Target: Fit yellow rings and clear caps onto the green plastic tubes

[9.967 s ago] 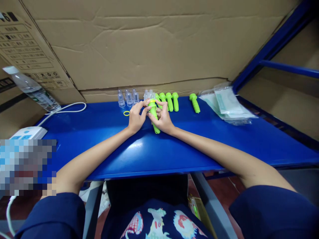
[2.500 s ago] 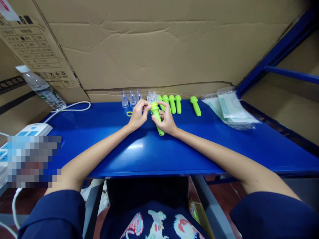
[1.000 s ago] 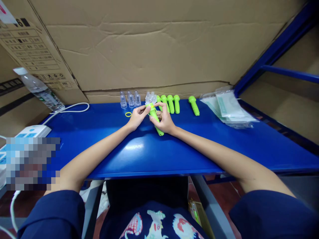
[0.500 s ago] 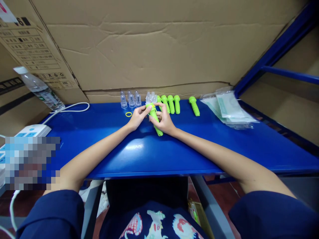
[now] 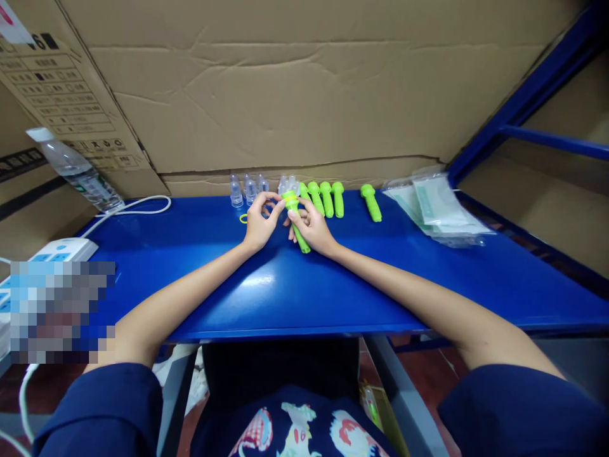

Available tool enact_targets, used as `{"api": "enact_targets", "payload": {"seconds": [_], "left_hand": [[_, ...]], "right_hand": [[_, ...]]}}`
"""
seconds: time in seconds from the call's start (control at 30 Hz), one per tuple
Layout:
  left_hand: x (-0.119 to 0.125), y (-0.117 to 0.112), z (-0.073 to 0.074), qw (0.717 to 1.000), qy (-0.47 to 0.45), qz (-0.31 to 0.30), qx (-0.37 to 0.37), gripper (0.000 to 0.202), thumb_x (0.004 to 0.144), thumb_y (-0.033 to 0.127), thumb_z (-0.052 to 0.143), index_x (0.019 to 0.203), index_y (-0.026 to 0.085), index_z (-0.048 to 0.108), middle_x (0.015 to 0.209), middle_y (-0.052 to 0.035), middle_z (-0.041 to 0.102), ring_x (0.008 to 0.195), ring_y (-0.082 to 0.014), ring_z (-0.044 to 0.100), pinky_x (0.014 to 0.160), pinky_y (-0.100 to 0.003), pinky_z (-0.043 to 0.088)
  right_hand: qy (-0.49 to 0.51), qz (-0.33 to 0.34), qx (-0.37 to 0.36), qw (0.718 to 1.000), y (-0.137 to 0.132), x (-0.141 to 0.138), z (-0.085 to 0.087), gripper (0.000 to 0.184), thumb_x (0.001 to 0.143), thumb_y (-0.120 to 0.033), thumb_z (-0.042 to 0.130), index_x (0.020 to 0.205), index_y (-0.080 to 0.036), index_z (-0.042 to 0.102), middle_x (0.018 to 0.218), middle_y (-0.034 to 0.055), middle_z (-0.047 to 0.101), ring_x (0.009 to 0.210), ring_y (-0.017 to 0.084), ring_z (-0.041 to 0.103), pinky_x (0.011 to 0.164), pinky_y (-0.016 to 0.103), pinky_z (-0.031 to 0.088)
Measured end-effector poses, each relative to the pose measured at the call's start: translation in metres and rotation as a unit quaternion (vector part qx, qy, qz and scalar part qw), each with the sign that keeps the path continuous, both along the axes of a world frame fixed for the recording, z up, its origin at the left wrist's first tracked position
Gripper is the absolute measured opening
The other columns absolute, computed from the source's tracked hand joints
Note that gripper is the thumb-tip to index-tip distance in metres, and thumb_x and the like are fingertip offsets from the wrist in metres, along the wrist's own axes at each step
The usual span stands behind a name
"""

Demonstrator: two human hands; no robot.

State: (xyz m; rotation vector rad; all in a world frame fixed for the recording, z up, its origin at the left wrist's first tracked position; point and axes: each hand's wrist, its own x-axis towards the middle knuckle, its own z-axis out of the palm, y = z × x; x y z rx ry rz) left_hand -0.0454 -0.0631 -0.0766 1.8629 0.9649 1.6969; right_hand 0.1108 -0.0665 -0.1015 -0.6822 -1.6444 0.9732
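A lime-green toy flashlight (image 5: 303, 241) is tilted above the blue table, its wide head pointing away from me. My right hand (image 5: 316, 228) grips its body, the fingers curled around below the head. A yellow ring (image 5: 290, 198) circles the head. My left hand (image 5: 261, 222) pinches at the left edge of the head with thumb and forefinger. Behind that hand a second yellow ring (image 5: 244, 218) lies partly hidden on the table. Just past the head stand clear plastic caps (image 5: 288, 185), and several more green flashlights (image 5: 326, 199) lie in a row to the right.
More clear caps (image 5: 236, 190) stand at the back left. One green flashlight (image 5: 371, 203) lies apart on the right, near clear plastic bags (image 5: 440, 206). At the left are a water bottle (image 5: 78, 171), a white cable and a power strip (image 5: 61, 251). Cardboard (image 5: 285, 95) walls the back.
The flashlight has turned in my hands, so the yellow ring around its head now shows clearly. My left hand has shifted slightly and covers part of the loose ring on the table.
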Motion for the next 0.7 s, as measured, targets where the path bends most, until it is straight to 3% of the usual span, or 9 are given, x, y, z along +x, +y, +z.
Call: {"api": "enact_targets", "payload": {"seconds": [0.23,0.7], "left_hand": [[-0.0006,-0.0026,0.0018,0.998,0.031,0.013,0.044,0.017,0.091,0.036,0.064,0.092,0.019,0.066,0.094,-0.0043,0.069,0.077,-0.0128,0.06,0.065,-0.025,0.043],[-0.0021,-0.0082,0.0045,0.993,0.05,0.031,0.1,0.022,0.093,0.041,0.062,0.092,0.021,0.072,0.093,-0.0042,0.07,0.08,-0.0147,0.06,0.072,-0.028,0.046]], "right_hand": [[-0.013,-0.016,0.015,1.0,-0.0033,0.002,0.0026,0.055,0.092,-0.057,0.059,0.129,-0.021,0.039,0.078,-0.0024,0.065,0.043,0.008,0.06,0.036,0.02,0.048],[-0.03,-0.03,0.042,0.998,-0.0072,0.0018,0.0031,0.055,0.092,-0.058,0.056,0.129,-0.021,0.04,0.077,-0.0019,0.064,0.042,0.009,0.058,0.036,0.022,0.046]]}}
